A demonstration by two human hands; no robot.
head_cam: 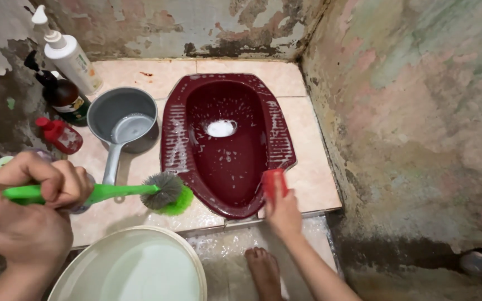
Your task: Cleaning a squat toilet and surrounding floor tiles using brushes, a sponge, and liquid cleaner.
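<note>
The right hand (283, 214) gripped a red scrubber (273, 183), maybe a brush, on the toilet (227, 142) rim at lower middle; firm short rubs suited. The left hand (40, 189) was clamped on the green brush (140, 192).

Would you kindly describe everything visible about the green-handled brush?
The brush has a bright green plastic-looking handle, lying nearly level, and a round head of grey bristles backed by green ones. The left hand grips the handle, fingers wrapped round it. The head hangs over the tiled floor beside the dark red squat toilet; contact there is unclear.
</note>
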